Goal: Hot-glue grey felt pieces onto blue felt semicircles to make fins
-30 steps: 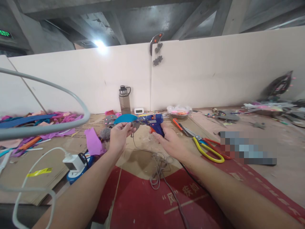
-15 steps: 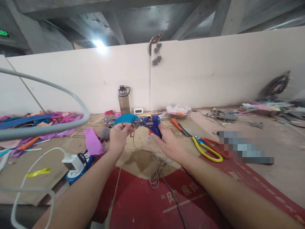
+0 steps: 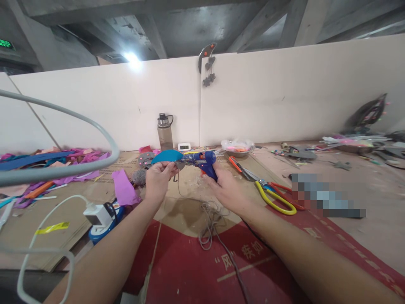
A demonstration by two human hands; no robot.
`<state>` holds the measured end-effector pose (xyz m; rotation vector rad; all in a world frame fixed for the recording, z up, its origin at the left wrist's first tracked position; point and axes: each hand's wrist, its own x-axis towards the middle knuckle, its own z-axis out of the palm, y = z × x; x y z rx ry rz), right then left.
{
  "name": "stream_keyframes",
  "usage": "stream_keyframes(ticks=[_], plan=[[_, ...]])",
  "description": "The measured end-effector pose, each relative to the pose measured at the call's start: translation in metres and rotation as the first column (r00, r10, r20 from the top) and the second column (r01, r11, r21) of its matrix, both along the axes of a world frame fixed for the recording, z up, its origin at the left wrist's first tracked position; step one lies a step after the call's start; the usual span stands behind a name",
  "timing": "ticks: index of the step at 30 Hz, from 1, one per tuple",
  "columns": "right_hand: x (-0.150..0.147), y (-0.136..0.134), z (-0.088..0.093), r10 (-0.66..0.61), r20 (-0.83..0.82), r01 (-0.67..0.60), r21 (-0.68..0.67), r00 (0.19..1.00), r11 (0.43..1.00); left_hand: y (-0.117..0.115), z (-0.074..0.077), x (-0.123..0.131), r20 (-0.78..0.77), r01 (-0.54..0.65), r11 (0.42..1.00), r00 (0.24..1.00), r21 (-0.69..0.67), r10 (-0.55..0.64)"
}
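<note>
My left hand (image 3: 160,179) pinches a curved blue piece (image 3: 167,156), felt or card by its look, between thumb and fingers. A strand of grey yarn (image 3: 179,185) hangs from beside those fingers down to a loose tangle (image 3: 209,226) on the cardboard. In my right hand (image 3: 226,188) is a blue glue gun (image 3: 206,164), its orange trigger under my fingers. The gun's nozzle points left, close to the edge of the blue piece; whether they touch I cannot tell.
Scissors with yellow and red handles (image 3: 275,198) and an orange cutter (image 3: 236,164) lie on the right. Behind stand a bottle (image 3: 165,133) and a small digital clock (image 3: 184,147). Left are felt scraps (image 3: 125,188), a power strip (image 3: 106,228) and a grey tube (image 3: 95,126) in front.
The glue gun has shifted very slightly right and up, its nozzle still near the blue piece. Both hands keep their holds.
</note>
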<state>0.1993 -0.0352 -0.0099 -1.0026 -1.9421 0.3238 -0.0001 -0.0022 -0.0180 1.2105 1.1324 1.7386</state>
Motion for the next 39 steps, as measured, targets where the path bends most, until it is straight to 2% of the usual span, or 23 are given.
stream_keyframes(ticks=[8, 16, 22, 29, 36, 39], plan=[[0.002, 0.003, -0.001, 0.001, -0.018, -0.001, -0.029, 1.000, 1.000, 0.000, 0.000, 0.001, 0.037, 0.022, 0.999, 0.999, 0.034, -0.024], [0.003, 0.000, 0.003, -0.062, -0.019, 0.061, -0.062, 0.998, 0.996, -0.002, 0.003, 0.003, 0.068, 0.041, 0.999, 0.997, 0.032, -0.043], [0.003, 0.002, 0.002, -0.061, -0.040, 0.060, -0.038, 0.997, 0.997, -0.003, 0.004, 0.003, 0.066, 0.010, 0.999, 0.998, 0.037, -0.012], [0.004, 0.004, 0.000, -0.063, -0.055, 0.063, -0.012, 0.996, 0.998, -0.003, 0.004, 0.003, 0.076, 0.032, 0.999, 0.996, 0.043, -0.035], [0.008, 0.008, 0.001, -0.077, -0.115, 0.070, -0.061, 0.990, 0.996, -0.003, 0.005, 0.003, 0.101, 0.004, 0.999, 0.995, 0.049, -0.009], [0.011, 0.019, -0.004, -0.103, -0.204, 0.083, -0.103, 0.974, 0.991, -0.004, 0.007, 0.004, 0.144, 0.025, 0.999, 0.989, 0.026, -0.028]])
